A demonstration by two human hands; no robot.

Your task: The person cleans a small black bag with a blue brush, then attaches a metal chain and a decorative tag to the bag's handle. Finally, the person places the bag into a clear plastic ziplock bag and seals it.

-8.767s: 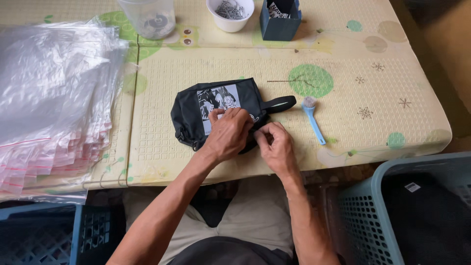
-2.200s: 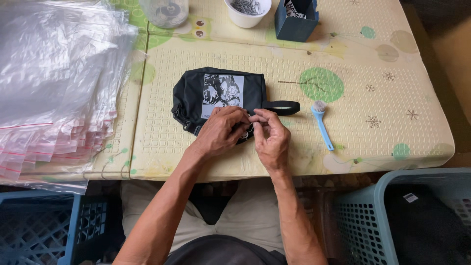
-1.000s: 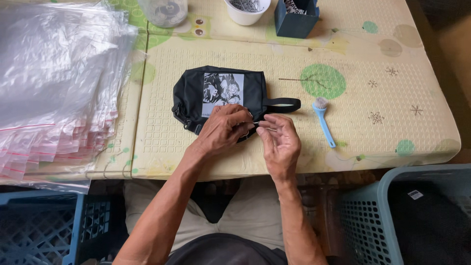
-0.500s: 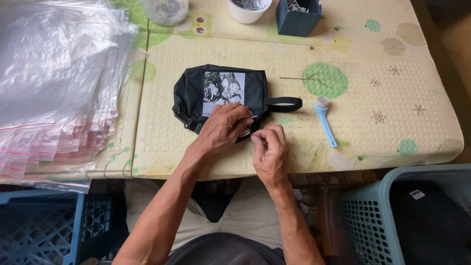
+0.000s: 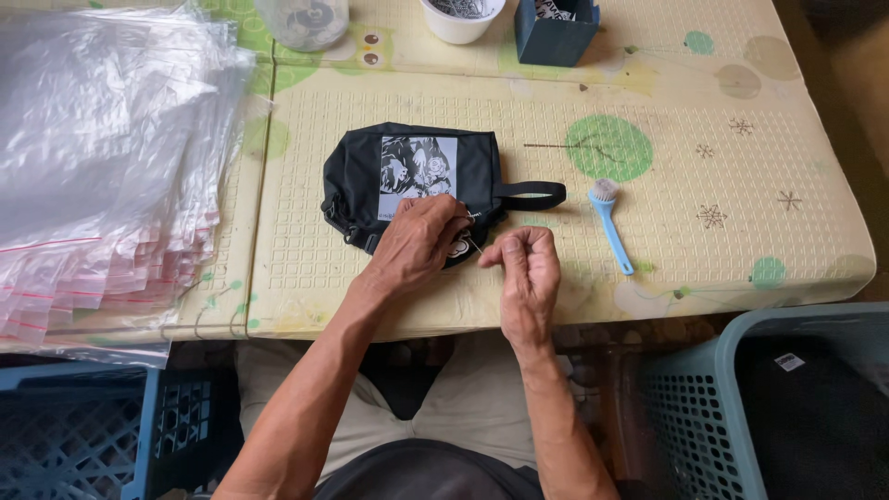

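A small black pouch (image 5: 361, 171) with a white printed picture and a black side strap (image 5: 532, 195) lies flat on the pale patterned mat. My left hand (image 5: 417, 245) presses on the pouch's near edge, fingers curled over the fabric. My right hand (image 5: 526, 278) is just to its right, fingers closed, pinching a thin pale pin or small metal piece (image 5: 474, 245) that reaches to the pouch's edge. Exactly what that small piece is I cannot make out.
A light-blue brush (image 5: 611, 225) lies right of the strap. A thick stack of clear zip bags (image 5: 102, 157) covers the left. A clear jar (image 5: 301, 18), white cup (image 5: 461, 14) and dark-blue box (image 5: 554, 28) stand at the back. Blue baskets sit below, left (image 5: 74, 435) and right (image 5: 732, 407).
My right hand has drawn slightly right and down from the pouch's edge, still pinching the thin piece. My left hand stays on the pouch, which has not moved.
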